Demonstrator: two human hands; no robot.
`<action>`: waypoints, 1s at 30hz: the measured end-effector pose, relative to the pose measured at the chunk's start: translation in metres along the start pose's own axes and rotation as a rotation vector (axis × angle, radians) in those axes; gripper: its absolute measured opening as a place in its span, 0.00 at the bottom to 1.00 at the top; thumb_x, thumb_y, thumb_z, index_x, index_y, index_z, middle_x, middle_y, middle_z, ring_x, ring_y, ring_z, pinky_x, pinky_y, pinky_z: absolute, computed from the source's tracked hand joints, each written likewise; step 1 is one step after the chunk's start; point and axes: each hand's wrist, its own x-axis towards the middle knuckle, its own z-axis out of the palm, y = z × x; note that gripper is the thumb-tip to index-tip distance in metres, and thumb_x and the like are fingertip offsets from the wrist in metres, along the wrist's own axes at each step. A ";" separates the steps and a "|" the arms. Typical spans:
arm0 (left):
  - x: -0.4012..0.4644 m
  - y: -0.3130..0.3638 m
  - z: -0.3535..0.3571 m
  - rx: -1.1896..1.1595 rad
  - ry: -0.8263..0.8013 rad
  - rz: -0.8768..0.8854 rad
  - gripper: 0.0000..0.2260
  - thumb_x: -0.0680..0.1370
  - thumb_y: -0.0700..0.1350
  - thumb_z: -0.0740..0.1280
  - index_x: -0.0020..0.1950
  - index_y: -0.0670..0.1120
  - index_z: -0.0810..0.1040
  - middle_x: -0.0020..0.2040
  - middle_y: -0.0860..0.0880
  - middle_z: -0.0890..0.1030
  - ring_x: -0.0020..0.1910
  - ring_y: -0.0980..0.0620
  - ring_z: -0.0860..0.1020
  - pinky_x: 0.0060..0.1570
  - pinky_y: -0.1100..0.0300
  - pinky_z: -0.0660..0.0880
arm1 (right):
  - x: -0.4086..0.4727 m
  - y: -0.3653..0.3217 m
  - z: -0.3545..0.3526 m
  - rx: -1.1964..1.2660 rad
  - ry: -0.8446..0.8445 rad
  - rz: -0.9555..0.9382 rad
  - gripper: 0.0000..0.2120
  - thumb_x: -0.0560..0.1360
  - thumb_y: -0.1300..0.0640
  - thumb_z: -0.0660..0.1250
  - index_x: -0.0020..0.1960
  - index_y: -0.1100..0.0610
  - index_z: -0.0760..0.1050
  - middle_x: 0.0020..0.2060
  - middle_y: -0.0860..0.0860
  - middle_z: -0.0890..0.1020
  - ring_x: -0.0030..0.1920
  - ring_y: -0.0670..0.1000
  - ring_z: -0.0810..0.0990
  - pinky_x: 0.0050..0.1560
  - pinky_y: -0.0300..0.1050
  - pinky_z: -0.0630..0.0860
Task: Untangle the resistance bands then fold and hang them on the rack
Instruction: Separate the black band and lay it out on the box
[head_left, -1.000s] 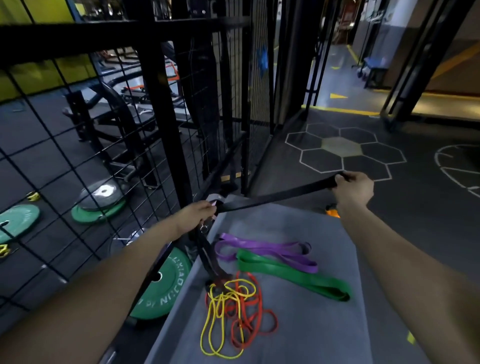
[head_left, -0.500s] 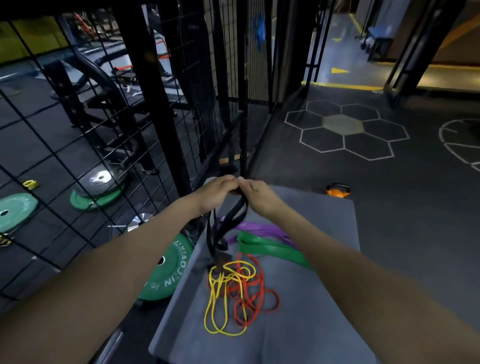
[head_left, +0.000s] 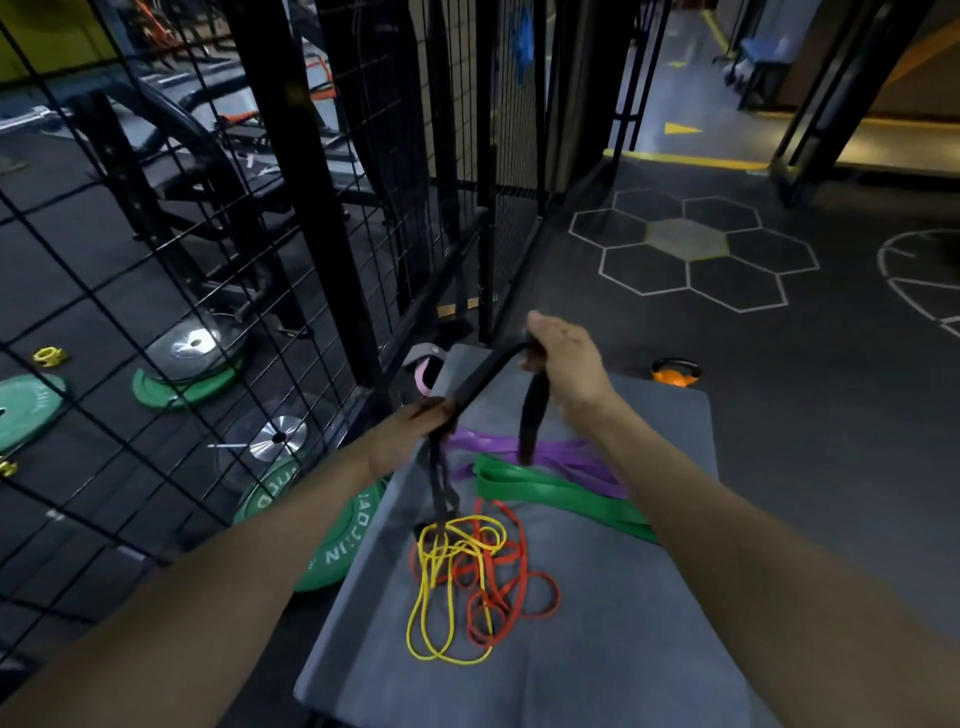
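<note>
A black resistance band (head_left: 488, 371) runs between both hands above a grey padded platform (head_left: 623, 597). My left hand (head_left: 415, 426) grips it low, with loops hanging down to the platform. My right hand (head_left: 566, 358) holds its upper part, and a short end dangles from that fist. On the platform lie a purple band (head_left: 571, 457), a green band (head_left: 561, 491), and a tangle of a thin yellow band (head_left: 441, 587) and an orange-red band (head_left: 514, 592). A black wire-mesh rack (head_left: 291, 171) stands to the left.
Green weight plates (head_left: 332, 540) and silver plates (head_left: 275, 441) lie on the floor left of the platform, behind and beside the mesh. An orange kettlebell (head_left: 675, 371) sits beyond the platform's far right edge. White hexagon markings (head_left: 691, 249) cover the dark floor ahead.
The hands, together at the band's top half a second ago, have separated: the right rose and moved right, the left dropped. The black band is folded shorter than one second ago.
</note>
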 end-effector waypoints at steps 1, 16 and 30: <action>0.001 -0.010 0.000 0.000 -0.009 -0.027 0.10 0.82 0.42 0.55 0.49 0.41 0.74 0.41 0.48 0.76 0.33 0.68 0.74 0.39 0.79 0.67 | 0.002 -0.002 -0.008 0.070 0.045 -0.003 0.19 0.81 0.60 0.56 0.32 0.55 0.69 0.19 0.43 0.72 0.26 0.41 0.70 0.38 0.41 0.69; 0.017 0.038 0.000 0.087 -0.094 0.147 0.11 0.82 0.40 0.56 0.40 0.46 0.70 0.33 0.57 0.71 0.30 0.69 0.71 0.37 0.76 0.67 | -0.006 0.049 -0.040 -0.392 -0.129 0.135 0.17 0.82 0.54 0.53 0.50 0.61 0.79 0.44 0.52 0.82 0.50 0.47 0.79 0.62 0.41 0.72; 0.012 0.071 -0.007 -0.090 -0.050 0.215 0.10 0.78 0.49 0.59 0.49 0.47 0.77 0.50 0.41 0.77 0.51 0.47 0.73 0.57 0.53 0.66 | -0.006 -0.012 0.014 -0.280 -0.281 -0.098 0.13 0.80 0.54 0.59 0.41 0.59 0.73 0.33 0.51 0.73 0.37 0.47 0.71 0.41 0.39 0.68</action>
